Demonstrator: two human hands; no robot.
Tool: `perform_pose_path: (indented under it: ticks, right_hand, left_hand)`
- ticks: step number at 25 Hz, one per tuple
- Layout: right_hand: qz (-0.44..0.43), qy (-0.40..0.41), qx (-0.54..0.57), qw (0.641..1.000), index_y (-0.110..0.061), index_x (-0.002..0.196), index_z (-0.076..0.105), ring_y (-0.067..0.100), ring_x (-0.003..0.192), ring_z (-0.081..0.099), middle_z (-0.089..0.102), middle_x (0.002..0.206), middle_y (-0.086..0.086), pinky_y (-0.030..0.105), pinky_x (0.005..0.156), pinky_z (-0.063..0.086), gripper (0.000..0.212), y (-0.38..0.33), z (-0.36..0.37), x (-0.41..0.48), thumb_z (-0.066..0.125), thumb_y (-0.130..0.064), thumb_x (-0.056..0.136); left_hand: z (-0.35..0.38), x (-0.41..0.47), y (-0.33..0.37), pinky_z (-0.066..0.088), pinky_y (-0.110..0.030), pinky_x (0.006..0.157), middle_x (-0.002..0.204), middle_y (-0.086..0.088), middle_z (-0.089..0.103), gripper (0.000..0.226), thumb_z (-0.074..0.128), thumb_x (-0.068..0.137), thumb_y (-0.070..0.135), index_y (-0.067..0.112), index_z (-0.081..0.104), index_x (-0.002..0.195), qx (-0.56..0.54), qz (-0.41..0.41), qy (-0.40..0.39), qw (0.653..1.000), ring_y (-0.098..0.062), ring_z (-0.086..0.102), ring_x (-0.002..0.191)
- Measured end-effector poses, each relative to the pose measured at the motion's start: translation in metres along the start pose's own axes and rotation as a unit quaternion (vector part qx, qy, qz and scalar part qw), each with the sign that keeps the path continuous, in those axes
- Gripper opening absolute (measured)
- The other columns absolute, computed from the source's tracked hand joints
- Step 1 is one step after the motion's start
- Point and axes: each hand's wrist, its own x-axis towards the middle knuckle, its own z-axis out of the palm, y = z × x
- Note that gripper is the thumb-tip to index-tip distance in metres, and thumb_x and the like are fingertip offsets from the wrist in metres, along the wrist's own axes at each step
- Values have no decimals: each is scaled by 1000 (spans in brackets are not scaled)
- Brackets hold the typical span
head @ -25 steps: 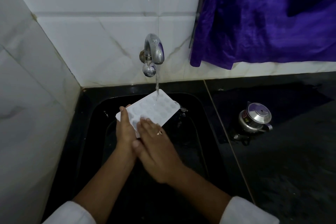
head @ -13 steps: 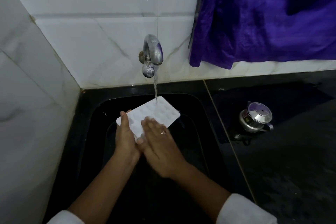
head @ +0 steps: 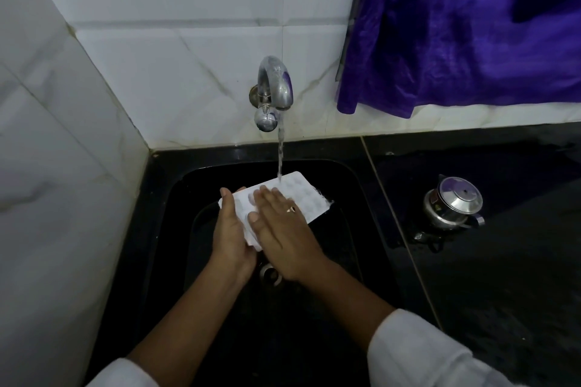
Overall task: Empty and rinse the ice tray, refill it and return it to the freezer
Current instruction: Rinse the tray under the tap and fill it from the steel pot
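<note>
A white ice tray [head: 302, 195] with several small cells is held tilted over the black sink [head: 355, 185], under a thin stream of water from the chrome tap [head: 275, 85]. The stream lands on the tray's far edge. My left hand [head: 229, 232] grips the tray's near left corner from the side. My right hand [head: 279, 226] lies flat on top of the tray with its fingers spread, a ring on one finger. The near part of the tray is hidden under my hands.
White tiled walls close the sink at the back and left. A purple cloth [head: 465, 25] hangs at the upper right. On the dark wet counter to the right stands a small steel pot with a lid [head: 452, 204]. The sink drain [head: 270, 273] shows between my wrists.
My right hand has slid forward over the tray's top, fingers nearer the water stream. The tray stays under the tap in my left hand.
</note>
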Motion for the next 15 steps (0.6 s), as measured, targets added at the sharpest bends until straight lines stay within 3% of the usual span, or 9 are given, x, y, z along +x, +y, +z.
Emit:
perform_pose_path:
  ticks: [4,8,12,13,15]
  right_hand:
    - [-81,-17,14,996,-21,163,23,6,157,1,16,171,-4,29,127,-3,61,-17,11,-17,20,-50,109]
    - [-10,-20,-16,1000,-27,164,12,6,157,-6,1,172,-5,40,128,-1,62,-6,4,8,16,-53,109]
    - [-71,-35,9,997,-22,164,11,5,157,-6,3,172,-5,30,126,-8,64,-25,13,-4,16,-52,108]
    - [-77,-29,-9,997,-21,164,10,6,157,-7,3,172,-4,30,126,-9,64,-16,11,-3,16,-53,108]
    - [9,-21,-15,1000,-19,164,8,7,157,-7,0,173,-1,36,127,-6,68,12,5,12,17,-55,107]
  left_hand:
    - [-5,3,1,57,-41,93,111,-15,78,89,38,92,83,6,71,122,-4,-13,2,1000,-28,76,98]
    - [2,-4,0,55,-44,101,116,-11,80,69,40,100,72,14,74,117,-20,10,-2,1000,-24,78,103]
    - [-1,-2,-7,60,-33,84,118,1,79,58,38,104,65,26,81,105,-75,30,7,997,-10,79,93]
    - [-3,-2,-5,60,-36,89,122,-4,78,60,40,102,68,24,80,111,-62,31,2,998,-15,78,100]
    - [-4,-5,-1,56,-47,101,129,-12,75,69,45,97,72,18,71,131,-45,23,-7,999,-28,74,114]
